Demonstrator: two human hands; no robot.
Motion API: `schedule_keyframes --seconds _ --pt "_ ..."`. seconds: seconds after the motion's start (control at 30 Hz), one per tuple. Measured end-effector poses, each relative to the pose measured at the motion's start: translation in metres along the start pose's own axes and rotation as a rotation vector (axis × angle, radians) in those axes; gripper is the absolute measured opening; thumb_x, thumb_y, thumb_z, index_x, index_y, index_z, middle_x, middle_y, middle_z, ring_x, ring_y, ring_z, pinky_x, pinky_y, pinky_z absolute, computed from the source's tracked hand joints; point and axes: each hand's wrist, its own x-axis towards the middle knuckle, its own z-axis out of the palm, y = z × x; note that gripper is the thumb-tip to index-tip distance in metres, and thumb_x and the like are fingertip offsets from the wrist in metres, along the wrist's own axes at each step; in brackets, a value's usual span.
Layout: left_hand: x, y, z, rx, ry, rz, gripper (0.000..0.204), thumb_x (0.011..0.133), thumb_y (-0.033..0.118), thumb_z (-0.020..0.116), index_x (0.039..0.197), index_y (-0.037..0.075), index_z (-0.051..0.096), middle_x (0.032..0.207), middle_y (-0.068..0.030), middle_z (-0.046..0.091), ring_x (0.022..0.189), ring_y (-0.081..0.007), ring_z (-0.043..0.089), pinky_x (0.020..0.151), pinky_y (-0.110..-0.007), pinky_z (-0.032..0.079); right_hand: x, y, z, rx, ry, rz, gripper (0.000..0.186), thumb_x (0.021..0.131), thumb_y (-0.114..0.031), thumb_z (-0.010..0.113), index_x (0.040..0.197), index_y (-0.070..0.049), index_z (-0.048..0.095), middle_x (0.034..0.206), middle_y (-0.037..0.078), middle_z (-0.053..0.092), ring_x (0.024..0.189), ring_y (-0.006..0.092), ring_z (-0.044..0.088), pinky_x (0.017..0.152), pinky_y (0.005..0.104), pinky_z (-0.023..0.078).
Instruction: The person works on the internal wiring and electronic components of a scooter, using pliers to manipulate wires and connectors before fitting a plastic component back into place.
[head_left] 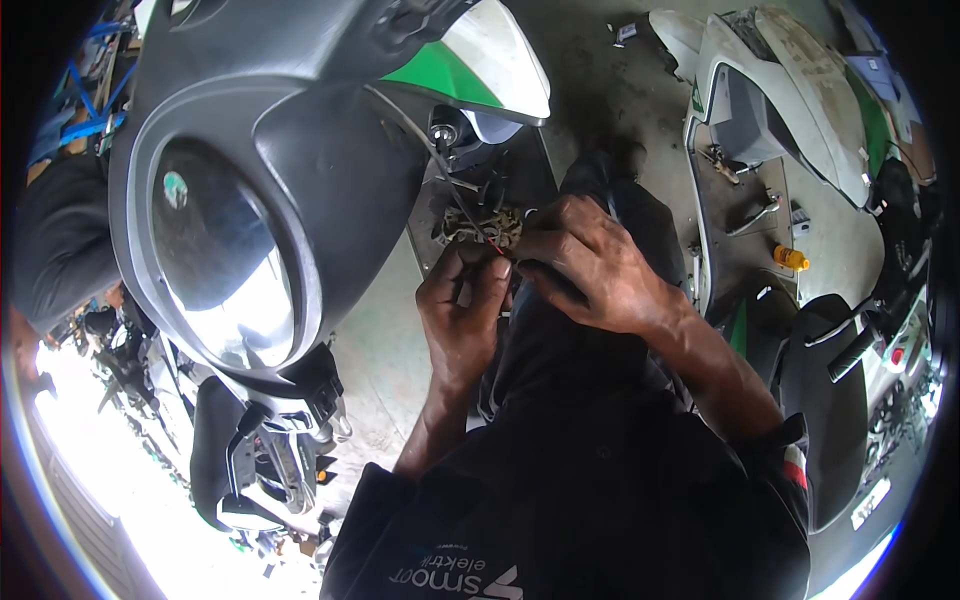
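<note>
My left hand [462, 300] and my right hand [585, 262] meet over my dark-trousered leg, their fingertips pinched around a thin wire with a red part [497, 249]. A dark cable [440, 162] runs down to them from the underside of a grey scooter front [350, 230] with a large oval lamp [225, 255]. A green and white panel [470, 70] sticks out above. Behind my fingers, among dark parts on a floorboard, lies a small metal assembly [470, 224], partly hidden.
A second white scooter [820, 120] stands at right, with loose parts and a yellow bottle [790, 258] on its floorboard. Another person's dark-clothed leg [65, 240] shows at far left, near blue racking [85, 125] and assorted scooter parts [130, 365].
</note>
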Motion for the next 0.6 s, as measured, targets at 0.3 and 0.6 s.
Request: schedule_keyframes --seconds 0.3,0.6 --pt "-0.011 0.005 -0.007 0.005 -0.024 0.122 0.002 0.097 0.001 0.062 0.099 0.0 0.063 0.087 -0.0015 0.062 0.074 -0.0062 0.057 0.064 -0.022 0.046 0.007 -0.015 0.002 -0.214 -0.048 -0.037 0.037 0.081 -0.012 0.076 0.112 -0.002 0.058 0.105 0.013 0.06 0.097 0.0302 0.063 0.083 0.0441 0.048" --pt "-0.015 -0.009 -0.01 0.348 0.059 0.322 0.012 0.087 -0.003 0.068 0.097 0.001 0.063 0.094 -0.0124 0.067 0.081 -0.0231 0.068 0.069 -0.033 0.053 0.005 -0.033 0.019 0.013 -0.112 0.355 0.018 0.096 -0.015 0.059 0.101 0.001 0.053 0.092 0.02 0.061 0.089 0.0418 0.062 0.077 0.0505 0.045"
